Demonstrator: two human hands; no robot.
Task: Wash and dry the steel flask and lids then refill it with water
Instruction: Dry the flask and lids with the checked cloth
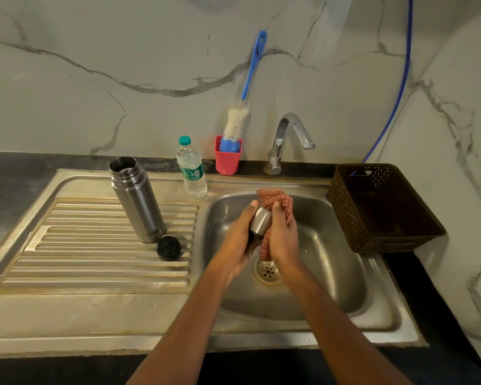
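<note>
Head cam: L hand (240,234) grips steel cap (260,223) over sink basin (331,259); R hand (283,234) clamps checked cloth (275,197) against it. Flask (137,200) upright, top open, on drainboard (95,245) nr basin-side edge; black lid (168,247) just beside its base.

— Where does the view look from?
— The person's head, wide-angle, facing forward and down onto the sink (331,273).
— How near?
— Near: the left hand (235,240) and right hand (282,237) sit mid-frame, and the marble wall (95,79) fills the top.
</note>
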